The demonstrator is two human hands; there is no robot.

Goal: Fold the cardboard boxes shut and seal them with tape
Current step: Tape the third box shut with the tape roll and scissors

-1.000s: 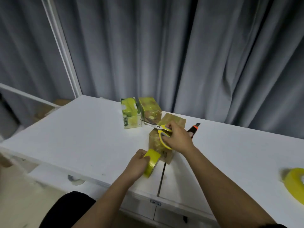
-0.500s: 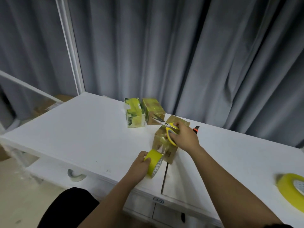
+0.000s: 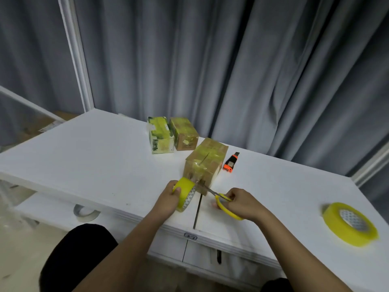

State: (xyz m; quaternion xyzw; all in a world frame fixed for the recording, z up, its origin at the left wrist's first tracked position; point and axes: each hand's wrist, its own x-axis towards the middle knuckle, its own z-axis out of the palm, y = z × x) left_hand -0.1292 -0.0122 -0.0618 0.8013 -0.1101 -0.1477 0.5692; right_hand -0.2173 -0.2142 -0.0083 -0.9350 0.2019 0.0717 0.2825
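Three cardboard boxes sit on the white table (image 3: 84, 165): two taped boxes (image 3: 172, 134) at the back, the nearest box (image 3: 205, 163) mid-sealing. The left hand (image 3: 168, 200) grips the tape roll (image 3: 185, 193) against it; the right hand (image 3: 242, 204) holds scissors (image 3: 223, 200) at the strip, cut seemingly pending.

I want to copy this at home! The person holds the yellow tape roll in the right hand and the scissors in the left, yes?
Not quite: the head view shows them swapped. The left hand holds the yellow tape roll, and the right hand holds the scissors.
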